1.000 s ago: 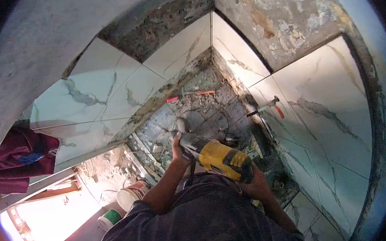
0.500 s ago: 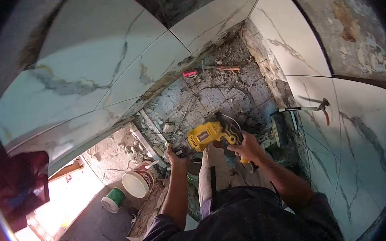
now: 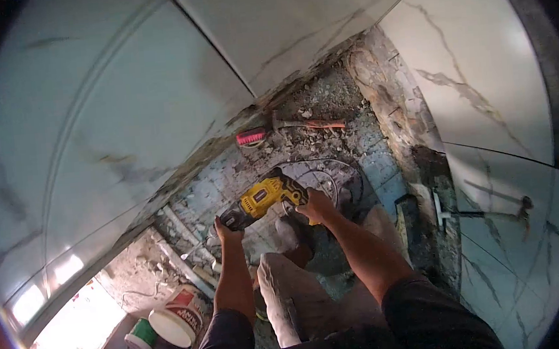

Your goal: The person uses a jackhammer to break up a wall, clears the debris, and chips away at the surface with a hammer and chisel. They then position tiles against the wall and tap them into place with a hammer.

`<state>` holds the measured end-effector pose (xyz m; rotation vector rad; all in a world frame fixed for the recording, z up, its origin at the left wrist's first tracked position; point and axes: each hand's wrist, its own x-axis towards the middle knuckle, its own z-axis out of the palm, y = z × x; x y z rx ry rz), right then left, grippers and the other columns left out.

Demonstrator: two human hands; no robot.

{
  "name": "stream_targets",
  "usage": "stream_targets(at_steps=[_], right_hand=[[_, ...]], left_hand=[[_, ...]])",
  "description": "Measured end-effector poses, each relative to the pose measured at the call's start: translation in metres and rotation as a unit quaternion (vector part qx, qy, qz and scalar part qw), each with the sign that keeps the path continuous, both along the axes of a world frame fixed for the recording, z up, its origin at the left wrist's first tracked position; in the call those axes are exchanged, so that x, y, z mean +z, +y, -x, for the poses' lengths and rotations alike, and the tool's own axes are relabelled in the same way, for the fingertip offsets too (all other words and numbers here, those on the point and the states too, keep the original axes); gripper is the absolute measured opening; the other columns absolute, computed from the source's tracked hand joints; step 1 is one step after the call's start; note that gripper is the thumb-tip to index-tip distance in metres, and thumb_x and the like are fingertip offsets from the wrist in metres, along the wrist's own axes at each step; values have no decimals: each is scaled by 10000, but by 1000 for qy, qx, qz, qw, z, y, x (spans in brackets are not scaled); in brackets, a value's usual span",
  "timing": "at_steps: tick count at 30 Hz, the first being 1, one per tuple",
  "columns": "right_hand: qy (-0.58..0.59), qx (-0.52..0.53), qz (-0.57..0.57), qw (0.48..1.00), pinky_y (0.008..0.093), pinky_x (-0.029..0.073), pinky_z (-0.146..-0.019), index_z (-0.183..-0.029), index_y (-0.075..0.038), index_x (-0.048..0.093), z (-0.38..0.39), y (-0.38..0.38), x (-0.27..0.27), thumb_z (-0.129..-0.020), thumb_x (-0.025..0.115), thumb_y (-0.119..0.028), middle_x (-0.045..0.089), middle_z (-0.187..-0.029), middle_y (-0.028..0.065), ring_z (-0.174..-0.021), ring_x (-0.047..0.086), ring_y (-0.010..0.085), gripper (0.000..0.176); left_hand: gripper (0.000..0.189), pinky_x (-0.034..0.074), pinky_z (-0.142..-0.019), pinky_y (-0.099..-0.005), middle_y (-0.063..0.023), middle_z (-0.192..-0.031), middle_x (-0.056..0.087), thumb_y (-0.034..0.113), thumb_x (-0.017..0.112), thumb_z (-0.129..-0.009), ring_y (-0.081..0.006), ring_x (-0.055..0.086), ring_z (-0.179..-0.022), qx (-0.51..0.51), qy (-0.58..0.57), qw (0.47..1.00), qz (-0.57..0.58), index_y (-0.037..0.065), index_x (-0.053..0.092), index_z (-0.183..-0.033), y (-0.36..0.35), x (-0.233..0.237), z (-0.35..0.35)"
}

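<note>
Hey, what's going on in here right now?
A person stands on a broken, rubble-strewn floor, gripping a yellow power tool with both hands: left hand at one end, right hand at the other. The tool is low over the floor. A hammer rests against the tiled wall at right.

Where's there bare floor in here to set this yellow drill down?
Barest: the bluish floor between the cable loop and the right wall's base. A smaller patch lies between the pink brush and the yellow drill. Crowded: rubble along the back wall, buckets by the doorway.
</note>
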<state>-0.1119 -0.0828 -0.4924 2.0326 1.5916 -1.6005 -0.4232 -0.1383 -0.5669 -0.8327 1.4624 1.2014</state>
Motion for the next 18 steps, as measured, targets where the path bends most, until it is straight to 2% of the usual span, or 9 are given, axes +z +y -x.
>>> stream_targets(at_steps=[2, 4, 6, 7, 8, 11, 14, 16, 18], right_hand=[[11, 24, -38, 999, 448, 486, -691, -986, 58, 507, 6, 2, -53, -668, 738, -395, 602, -846, 240, -811, 610, 382, 600], [8, 60, -63, 996, 457, 482, -675, -954, 54, 499, 11, 7, -102, -676, 735, -412, 591, -819, 238, -789, 603, 391, 591], [21, 54, -94, 994, 459, 480, -664, -931, 47, 495, 18, 9, -143, -686, 728, -411, 582, -790, 234, -773, 596, 397, 569], [39, 57, -114, 991, 469, 477, -678, -929, 41, 490, 21, 7, -170, -687, 723, -430, 583, -818, 243, -792, 589, 408, 578], [35, 58, -122, 990, 469, 477, -678, -929, 41, 490, 24, 8, -188, -687, 723, -430, 583, -818, 243, -792, 589, 408, 578], [21, 91, -122, 988, 474, 472, -712, -974, 53, 484, 34, 9, -235, -699, 699, -448, 586, -860, 257, -823, 583, 421, 610], [47, 80, -148, 985, 461, 455, -794, -1048, 76, 475, 36, 13, -250, -704, 692, -448, 569, -979, 277, -945, 560, 409, 662], [44, 77, -93, 992, 459, 449, -827, -1082, 55, 476, 38, 11, -261, -699, 699, -416, 559, -1039, 272, -970, 557, 400, 647], [76, 72, -84, 991, 452, 454, -823, -1088, 44, 470, 34, 17, -245, -691, 702, -412, 561, -1032, 264, -971, 557, 403, 648]], left_hand=[[445, 444, -871, -516, -89, -1046, 604, 488, 499, -849, -302, 573, -944, -84, 27, 995, -44, 98, 567, -1052, 1, -43, 5], [473, 453, -859, -520, -98, -1030, 606, 505, 486, -851, -311, 579, -922, -16, 34, 999, 7, 83, 563, -1050, 12, -87, 6], [485, 465, -840, -521, -114, -1010, 608, 504, 480, -855, -323, 587, -886, 8, -17, 992, -126, 68, 555, -1054, -3, -152, 28], [469, 474, -824, -517, -107, -970, 621, 504, 476, -856, -323, 597, -856, -8, 7, 994, -112, 78, 567, -1031, -7, -163, 31], [452, 481, -800, -510, -97, -936, 631, 500, 470, -859, -304, 603, -841, -55, 7, 981, -188, 82, 571, -997, -11, -181, 36], [437, 497, -753, -474, -92, -908, 637, 494, 450, -868, -287, 610, -800, -16, -17, 984, -174, 84, 582, -942, -6, -203, 38], [403, 510, -713, -432, -87, -873, 632, 455, 441, -871, -277, 606, -726, -20, 17, 984, -176, 81, 587, -889, -4, -210, 34], [362, 514, -703, -427, -94, -849, 623, 400, 424, -879, -269, 595, -700, -165, 78, 943, -277, 70, 574, -885, -25, -241, 51], [351, 517, -719, -423, -110, -860, 621, 370, 418, -875, -277, 601, -732, -66, -36, 971, -226, 59, 575, -921, -23, -249, 57]])
